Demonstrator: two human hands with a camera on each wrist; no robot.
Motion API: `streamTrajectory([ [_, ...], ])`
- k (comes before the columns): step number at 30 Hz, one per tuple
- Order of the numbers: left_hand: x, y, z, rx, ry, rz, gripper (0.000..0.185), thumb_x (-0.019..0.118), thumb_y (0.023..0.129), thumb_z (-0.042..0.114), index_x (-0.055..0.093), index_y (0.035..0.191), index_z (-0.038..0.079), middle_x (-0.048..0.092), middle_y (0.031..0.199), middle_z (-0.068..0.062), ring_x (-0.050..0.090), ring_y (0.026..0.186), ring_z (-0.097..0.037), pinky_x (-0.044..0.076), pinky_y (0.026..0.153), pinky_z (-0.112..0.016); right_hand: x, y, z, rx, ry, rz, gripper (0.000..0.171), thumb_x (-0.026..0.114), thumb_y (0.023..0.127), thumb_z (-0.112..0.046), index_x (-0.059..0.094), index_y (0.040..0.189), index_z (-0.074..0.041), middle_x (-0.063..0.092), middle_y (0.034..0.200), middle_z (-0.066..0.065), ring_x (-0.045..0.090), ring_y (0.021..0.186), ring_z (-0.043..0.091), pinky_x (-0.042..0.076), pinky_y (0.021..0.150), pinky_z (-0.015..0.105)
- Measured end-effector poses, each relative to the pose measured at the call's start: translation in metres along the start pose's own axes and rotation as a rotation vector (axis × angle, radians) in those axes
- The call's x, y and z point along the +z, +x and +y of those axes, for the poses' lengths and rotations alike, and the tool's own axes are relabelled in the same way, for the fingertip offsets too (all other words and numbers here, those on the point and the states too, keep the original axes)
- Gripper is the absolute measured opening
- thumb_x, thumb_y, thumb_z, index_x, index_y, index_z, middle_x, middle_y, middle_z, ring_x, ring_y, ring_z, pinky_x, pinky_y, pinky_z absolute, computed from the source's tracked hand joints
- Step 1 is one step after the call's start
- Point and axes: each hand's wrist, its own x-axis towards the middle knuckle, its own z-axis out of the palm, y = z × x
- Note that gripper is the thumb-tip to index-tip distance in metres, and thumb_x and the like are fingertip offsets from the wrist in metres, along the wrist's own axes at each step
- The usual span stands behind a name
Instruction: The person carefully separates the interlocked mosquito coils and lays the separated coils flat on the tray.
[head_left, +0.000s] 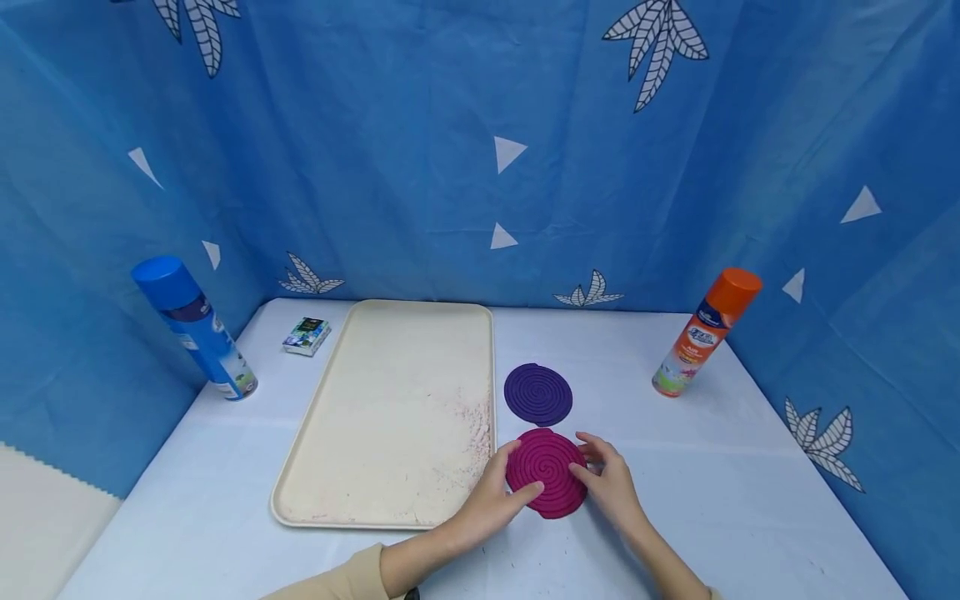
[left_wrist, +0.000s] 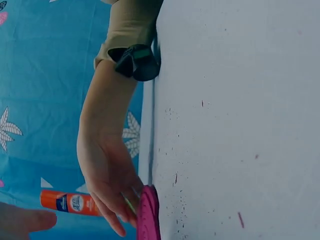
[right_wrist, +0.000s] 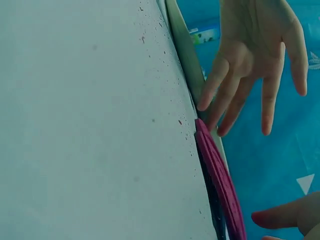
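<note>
A round magenta spiral-ribbed mat (head_left: 546, 472) lies on the white table in front of me. My left hand (head_left: 487, 504) is at its left edge, the thumb reaching over its top. On the opposite edge is my right hand (head_left: 611, 483), its thumb and fingertips right at the rim. The right wrist view shows the left hand (right_wrist: 255, 65) with fingers spread and straight, and a dark layer along the table side of the magenta mat (right_wrist: 220, 170). Just beyond it lies a matching purple mat (head_left: 538, 394), flat on the table.
A large cream tray (head_left: 397, 400) lies to the left of the mats. Behind its left edge sits a small patterned box (head_left: 306, 336). A blue spray can (head_left: 198, 329) stands at far left, an orange spray can (head_left: 705, 333) at right. Blue curtain (head_left: 450, 167) encloses the back and sides.
</note>
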Motion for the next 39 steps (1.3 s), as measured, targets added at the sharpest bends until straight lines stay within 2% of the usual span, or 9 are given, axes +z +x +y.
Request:
streamTrajectory([
  [3,-0.001,0.004,-0.003,-0.008,-0.082,0.062,0.064,0.060,0.089,0.021,0.032,0.140,-0.005,0.037,0.141,-0.032,0.040,0.128,-0.052,0.039,0.103,-0.062,0.000,0.004,0.000,0.097,0.139,-0.005,0.048,0.064,0.079,0.012,0.054,0.126,0.006,0.058,0.107,0.023,0.064,0.078,0.013,0.050,0.066,0.014],
  [6,-0.004,0.010,-0.006,-0.004,-0.115,0.128,0.058,0.061,0.088,0.016,0.037,0.138,-0.004,0.038,0.139,-0.032,0.042,0.125,-0.054,0.043,0.100,-0.060,-0.001,0.010,-0.002,0.168,0.290,-0.002,0.053,0.062,0.078,0.016,0.050,0.128,0.008,0.057,0.101,0.015,0.061,0.066,0.004,0.051,0.060,0.014],
  [12,-0.025,0.029,-0.008,0.010,-0.148,0.227,0.047,0.059,0.088,0.007,0.045,0.132,-0.002,0.043,0.134,-0.024,0.048,0.125,-0.043,0.049,0.100,-0.046,0.000,0.022,-0.018,0.215,0.507,0.020,0.048,0.063,0.082,0.012,0.053,0.126,-0.003,0.054,0.096,-0.002,0.063,0.068,0.001,0.054,0.059,0.016],
  [14,-0.036,0.038,-0.009,0.018,-0.161,0.249,0.043,0.059,0.088,0.005,0.048,0.129,-0.002,0.046,0.134,-0.023,0.050,0.125,-0.040,0.051,0.098,-0.039,0.003,0.029,-0.026,0.215,0.537,0.032,0.047,0.063,0.083,0.011,0.053,0.127,-0.005,0.054,0.096,-0.003,0.063,0.070,0.001,0.055,0.061,0.016],
  [16,-0.048,0.047,-0.007,0.024,-0.188,0.277,0.041,0.059,0.088,0.003,0.050,0.127,-0.003,0.048,0.132,-0.022,0.053,0.123,-0.037,0.053,0.095,-0.032,0.005,0.037,-0.036,0.205,0.554,0.032,0.050,0.062,0.084,0.009,0.047,0.132,0.001,0.053,0.098,-0.003,0.063,0.071,0.001,0.055,0.063,0.016],
  [20,-0.075,0.065,0.002,0.010,-0.261,0.314,0.043,0.063,0.086,0.001,0.051,0.127,-0.003,0.058,0.124,-0.024,0.063,0.111,-0.030,0.056,0.085,-0.023,0.015,0.057,-0.057,0.181,0.602,0.041,0.049,0.060,0.086,0.009,0.048,0.132,-0.003,0.051,0.103,-0.001,0.062,0.072,0.002,0.056,0.068,0.016],
  [27,-0.118,0.089,0.023,-0.011,-0.233,0.389,0.044,0.069,0.085,0.009,0.055,0.127,0.009,0.070,0.101,-0.015,0.069,0.084,-0.006,0.056,0.086,-0.025,0.030,0.089,-0.095,0.111,0.663,0.079,0.045,0.061,0.087,0.006,0.052,0.129,-0.006,0.051,0.107,0.002,0.063,0.071,0.002,0.056,0.068,0.015],
  [34,-0.135,0.093,0.024,-0.006,-0.305,0.515,0.035,0.068,0.086,0.007,0.061,0.120,0.008,0.071,0.090,-0.007,0.067,0.077,-0.003,0.055,0.081,-0.018,0.033,0.104,-0.114,0.082,0.695,0.036,0.040,0.059,0.089,0.003,0.053,0.128,-0.004,0.060,0.095,-0.001,0.066,0.070,0.004,0.058,0.067,0.019],
  [39,-0.142,0.093,0.026,0.013,-0.324,0.524,0.037,0.069,0.085,0.006,0.060,0.121,0.007,0.071,0.086,-0.004,0.067,0.073,-0.003,0.057,0.074,-0.018,0.030,0.110,-0.117,0.049,0.667,0.007,0.041,0.060,0.087,0.005,0.053,0.127,-0.002,0.065,0.086,-0.005,0.067,0.070,0.004,0.059,0.066,0.021],
])
